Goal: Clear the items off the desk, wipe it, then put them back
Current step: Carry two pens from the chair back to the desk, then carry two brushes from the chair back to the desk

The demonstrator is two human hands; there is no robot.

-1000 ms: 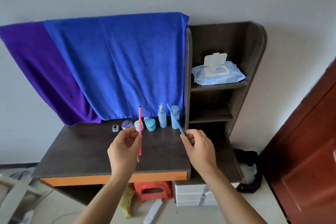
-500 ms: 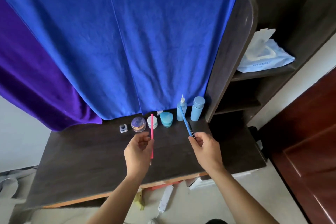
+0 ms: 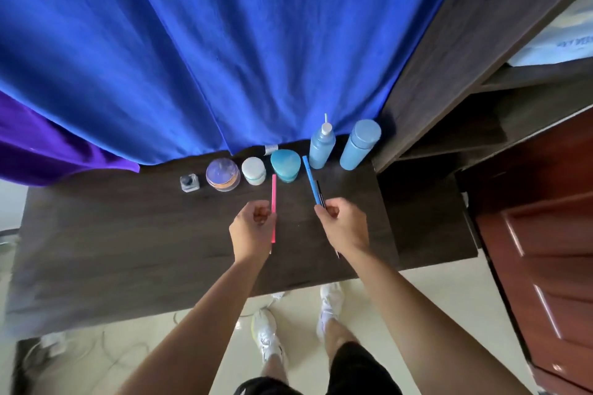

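Tabletop (image 3: 128, 234) of dark wood, my two hands over its middle. My left hand (image 3: 253, 224) pinches a pink pen (image 3: 273, 199) between thumb and fingers. My right hand (image 3: 345, 228) grips a blue pen (image 3: 310, 179) and a black pen (image 3: 320, 194) together, their ends pointing toward the far edge. Along that edge stand a small square bottle (image 3: 189, 183), a clear-lidded jar (image 3: 223, 175), a white jar (image 3: 254, 171), a teal jar (image 3: 285, 165), a spray bottle (image 3: 322, 146) and a capped blue bottle (image 3: 359, 144), under the hem of a blue towel (image 3: 256, 42). With the row so orderly, I judge this the putting-back stage, pens last. Done well, each pen goes down flat on the bare wood in front of the jars, parallel to the far edge so none rolls toward the near one. The blue pen's end should stay off the teal jar and spray bottle. My fingers should loosen only once the barrels rest.
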